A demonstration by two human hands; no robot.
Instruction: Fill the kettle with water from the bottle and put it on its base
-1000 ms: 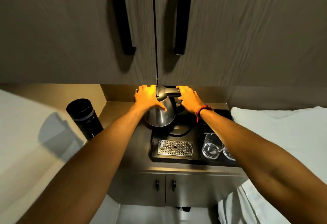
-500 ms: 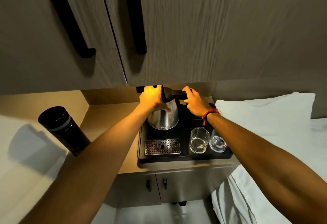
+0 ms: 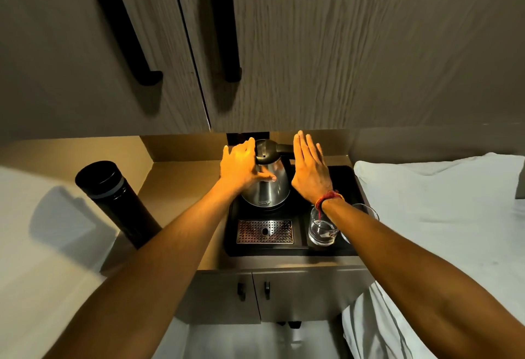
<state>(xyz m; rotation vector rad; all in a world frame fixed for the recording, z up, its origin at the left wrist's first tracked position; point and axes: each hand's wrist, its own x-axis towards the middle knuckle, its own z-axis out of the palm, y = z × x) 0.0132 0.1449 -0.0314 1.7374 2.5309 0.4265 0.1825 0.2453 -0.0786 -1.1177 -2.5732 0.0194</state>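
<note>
- The left hand [image 3: 241, 167] is on the kettle [image 3: 268, 187]. Its fingers [image 3: 250, 145] curl over the black lid at the top, and the thumb [image 3: 265, 177] lies flat across the shiny side. So this hand holds the kettle from the left.
- The right hand [image 3: 311, 172] is flat and open. Its fingers [image 3: 302, 150] are straight and close together, pointing up and away. It is just beside the kettle's black handle [image 3: 284, 148], but I cannot tell if it touches it. It holds nothing.
- A red thread band [image 3: 328, 198] is tied round the right wrist.
- The kettle stands upright at the back left of a black tray [image 3: 345, 177]. The lid looks shut. The base under it is hard to see.
- In front of the kettle, in the tray, is a metal grate with holes [image 3: 265, 231].
- Right of the grate stands a clear glass [image 3: 322, 229], partly under the right arm. A second glass [image 3: 366, 211] peeks out behind the arm.
- The tray sits on a small cabinet [image 3: 284, 293] with two doors.
- A black bottle [image 3: 113, 199] with its cap on stands well to the left of the tray.
- White bedding [image 3: 440, 211] is on the right.
</note>
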